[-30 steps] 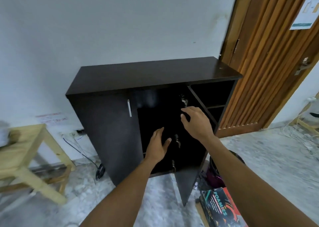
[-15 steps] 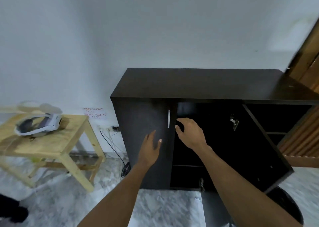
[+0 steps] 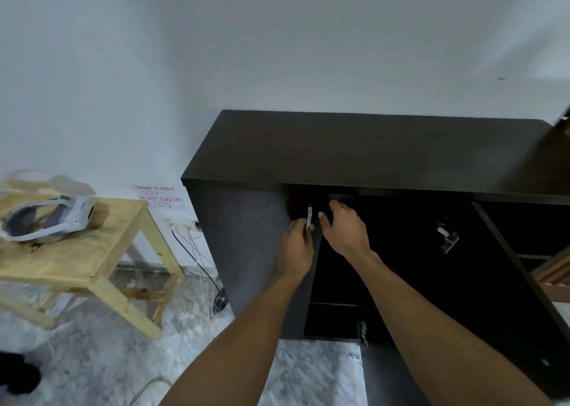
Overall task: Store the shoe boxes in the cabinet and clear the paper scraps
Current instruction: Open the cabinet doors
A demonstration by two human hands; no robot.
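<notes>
A dark brown cabinet point(image 3: 354, 149) stands against the white wall. Its right door point(image 3: 462, 297) is swung wide open toward me, showing a dark inside with a shelf. My left hand point(image 3: 296, 248) grips the silver handle point(image 3: 309, 216) of the left door point(image 3: 246, 245), which stands slightly ajar. My right hand point(image 3: 347, 230) curls its fingers and thumb round that door's free edge, just right of the handle. No shoe box or paper scrap is in view.
A low wooden table point(image 3: 101, 251) with a white headset point(image 3: 52, 220) stands to the left. Cables point(image 3: 197, 257) hang from a wall socket beside the cabinet. My white shoe point(image 3: 151, 393) is on the marble floor, and a black object point(image 3: 15, 375) lies at bottom left.
The view swung left, away from the wooden room door and the shoe box on the floor. Both hands moved from the open right side to the left door; the left hand took its handle.
</notes>
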